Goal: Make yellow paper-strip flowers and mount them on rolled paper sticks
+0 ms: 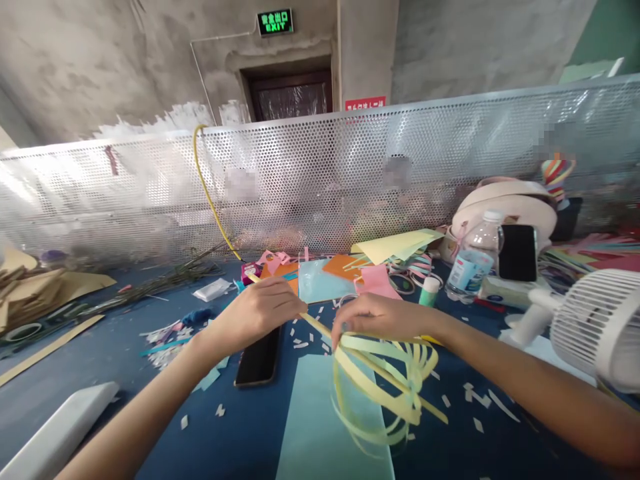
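My left hand is closed around a thin yellow stick that runs diagonally across the blue table. My right hand pinches the top of a bundle of pale yellow-green paper strips, which loop outward around the stick and gather again lower down. The stick's lower end pokes out past the loops toward me. A light blue paper sheet lies flat under the paper loops. A black phone lies just below my left hand.
Coloured paper sheets and scraps litter the table's middle. A water bottle, a glue stick, a second phone and a white fan stand at right. A perforated metal screen closes the back. Cardboard sits left.
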`<state>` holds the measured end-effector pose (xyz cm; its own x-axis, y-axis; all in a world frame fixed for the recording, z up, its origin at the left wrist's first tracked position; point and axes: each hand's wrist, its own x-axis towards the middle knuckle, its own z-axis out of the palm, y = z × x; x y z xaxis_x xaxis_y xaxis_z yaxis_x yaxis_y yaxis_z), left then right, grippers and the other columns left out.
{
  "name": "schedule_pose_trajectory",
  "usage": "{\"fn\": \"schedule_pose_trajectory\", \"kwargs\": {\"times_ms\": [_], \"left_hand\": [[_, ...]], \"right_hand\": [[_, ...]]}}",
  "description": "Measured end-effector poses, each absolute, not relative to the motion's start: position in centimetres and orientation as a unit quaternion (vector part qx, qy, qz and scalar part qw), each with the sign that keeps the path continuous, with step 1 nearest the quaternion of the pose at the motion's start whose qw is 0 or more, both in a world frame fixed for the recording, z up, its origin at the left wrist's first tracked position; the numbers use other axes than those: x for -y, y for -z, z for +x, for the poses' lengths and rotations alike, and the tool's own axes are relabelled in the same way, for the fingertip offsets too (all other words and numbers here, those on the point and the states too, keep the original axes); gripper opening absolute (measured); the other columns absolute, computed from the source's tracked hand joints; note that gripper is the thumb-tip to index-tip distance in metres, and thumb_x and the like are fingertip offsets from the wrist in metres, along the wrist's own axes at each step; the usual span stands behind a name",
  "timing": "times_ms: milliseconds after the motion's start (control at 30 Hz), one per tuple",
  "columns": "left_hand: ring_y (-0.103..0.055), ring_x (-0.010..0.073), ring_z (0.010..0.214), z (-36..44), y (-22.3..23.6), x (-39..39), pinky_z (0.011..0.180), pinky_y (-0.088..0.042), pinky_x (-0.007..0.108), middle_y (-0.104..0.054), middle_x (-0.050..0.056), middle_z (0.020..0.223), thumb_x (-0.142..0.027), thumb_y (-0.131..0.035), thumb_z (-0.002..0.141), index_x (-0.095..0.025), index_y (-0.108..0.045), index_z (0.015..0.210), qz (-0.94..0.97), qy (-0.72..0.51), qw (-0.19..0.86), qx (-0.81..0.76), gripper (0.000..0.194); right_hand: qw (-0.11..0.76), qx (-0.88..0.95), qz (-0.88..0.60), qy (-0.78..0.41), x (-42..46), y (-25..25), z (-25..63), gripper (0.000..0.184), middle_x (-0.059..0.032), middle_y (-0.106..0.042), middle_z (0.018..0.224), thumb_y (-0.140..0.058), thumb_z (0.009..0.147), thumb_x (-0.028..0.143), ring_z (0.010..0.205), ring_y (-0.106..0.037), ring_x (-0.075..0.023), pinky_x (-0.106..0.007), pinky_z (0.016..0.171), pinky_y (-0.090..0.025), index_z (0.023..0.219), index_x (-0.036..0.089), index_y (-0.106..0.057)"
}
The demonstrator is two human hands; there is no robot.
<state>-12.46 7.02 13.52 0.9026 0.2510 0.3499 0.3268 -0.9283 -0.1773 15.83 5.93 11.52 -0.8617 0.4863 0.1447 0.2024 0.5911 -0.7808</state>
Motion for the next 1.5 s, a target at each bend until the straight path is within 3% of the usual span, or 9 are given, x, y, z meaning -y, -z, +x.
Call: {"fn": "schedule_pose_trajectory", "kwargs": {"times_ms": [167,433,767,900,1000,1133,1300,1400,1500], "left_hand": [[-0.064,0.0199,0.088,-14.3,-14.2,-7.6,0.084,-0.047,0.038,-0.074,0.004,0.098,-0.014,-0.052,0.097,-0.022,-0.065,0.108,-0.961,0.19,0.135,0.147,0.019],[-0.063,0.0185,0.09,-19.4,-14.6,-9.1,0.086,-0.047,0.035,-0.073,0.003,0.097,-0.018,-0.053,0.096,-0.027,-0.068,0.112,-0.944,0.207,0.148,0.21,0.023],[-0.066,0.0162,0.093,-24.2,-14.7,-10.8,0.089,-0.047,0.032,-0.075,0.001,0.099,-0.026,-0.06,0.093,-0.026,-0.072,0.108,-0.889,0.292,0.203,0.29,0.019],[-0.067,0.0173,0.094,-25.0,-13.8,-11.8,0.089,-0.048,0.033,-0.076,0.001,0.099,-0.03,-0.058,0.093,-0.024,-0.072,0.106,-0.861,0.305,0.249,0.321,0.02],[-0.067,0.0188,0.096,-24.5,-13.6,-12.2,0.09,-0.047,0.033,-0.077,0.002,0.1,-0.031,-0.056,0.095,-0.024,-0.073,0.106,-0.848,0.286,0.305,0.327,0.022],[-0.068,0.0196,0.096,-23.2,-14.1,-11.9,0.089,-0.047,0.033,-0.077,0.003,0.101,-0.032,-0.053,0.096,-0.023,-0.073,0.107,-0.832,0.273,0.352,0.33,0.024],[-0.07,0.0218,0.093,-22.7,-14.4,-11.2,0.087,-0.048,0.033,-0.077,0.005,0.099,-0.025,-0.057,0.094,-0.019,-0.072,0.106,-0.823,0.278,0.396,0.298,0.02],[-0.07,0.022,0.096,-23.8,-14.3,-10.9,0.09,-0.047,0.034,-0.077,0.003,0.102,-0.022,-0.056,0.093,-0.021,-0.072,0.107,-0.815,0.27,0.41,0.307,0.021],[-0.071,0.0213,0.095,-25.7,-14.1,-10.7,0.089,-0.048,0.032,-0.078,0.001,0.1,-0.026,-0.058,0.093,-0.024,-0.073,0.104,-0.791,0.281,0.425,0.338,0.019]], "right_hand": [[0.154,0.862,-0.22,-0.43,-5.2,-11.2,17.9,0.042,-0.0063,-0.075,0.098,-0.044,0.101,0.047,0.086,-0.067,-0.0179,-0.029,0.078,-0.049,0.104,0.022,-0.077],[0.117,0.862,-0.209,-0.448,-5.9,-9.3,20.1,0.057,-0.0087,-0.07,0.095,-0.037,0.1,0.059,0.086,-0.063,-0.0173,-0.032,0.086,-0.046,0.098,0.018,-0.076],[0.283,0.875,-0.275,-0.28,-6.8,-9.4,20.1,0.039,-0.005,-0.066,0.123,-0.037,0.103,0.047,0.111,-0.06,-0.02,-0.038,0.1,-0.043,0.122,0.028,-0.065],[0.314,0.881,-0.348,-0.063,-8.0,-9.6,18.6,0.029,-0.0037,-0.07,0.115,-0.053,0.097,0.049,0.114,-0.059,-0.024,-0.045,0.104,-0.038,0.109,0.028,-0.07],[0.308,0.868,-0.39,0.009,-9.5,-9.8,16.8,0.027,-0.0032,-0.071,0.113,-0.053,0.097,0.046,0.11,-0.06,-0.0234,-0.043,0.098,-0.042,0.101,0.028,-0.073],[0.264,0.869,-0.417,0.038,-12.3,-10.1,14.9,0.02,-0.0028,-0.074,0.104,-0.063,0.092,0.042,0.1,-0.063,-0.0239,-0.041,0.091,-0.044,0.092,0.027,-0.077],[0.27,0.862,-0.426,0.048,-15.1,-9.6,13.5,0.011,-0.0039,-0.075,0.084,-0.072,0.085,0.033,0.086,-0.065,-0.0244,-0.042,0.083,-0.045,0.082,0.024,-0.077],[0.279,0.868,-0.408,0.049,-16.4,-9.2,13.5,0.006,-0.0033,-0.075,0.088,-0.074,0.082,0.023,0.095,-0.064,-0.0257,-0.045,0.093,-0.042,0.077,0.025,-0.076],[0.294,0.875,-0.384,0.032,-17.6,-8.8,14.2,0.01,-0.002,-0.074,0.105,-0.074,0.081,0.019,0.111,-0.06,-0.0269,-0.048,0.106,-0.034,0.074,0.027,-0.075]]}}
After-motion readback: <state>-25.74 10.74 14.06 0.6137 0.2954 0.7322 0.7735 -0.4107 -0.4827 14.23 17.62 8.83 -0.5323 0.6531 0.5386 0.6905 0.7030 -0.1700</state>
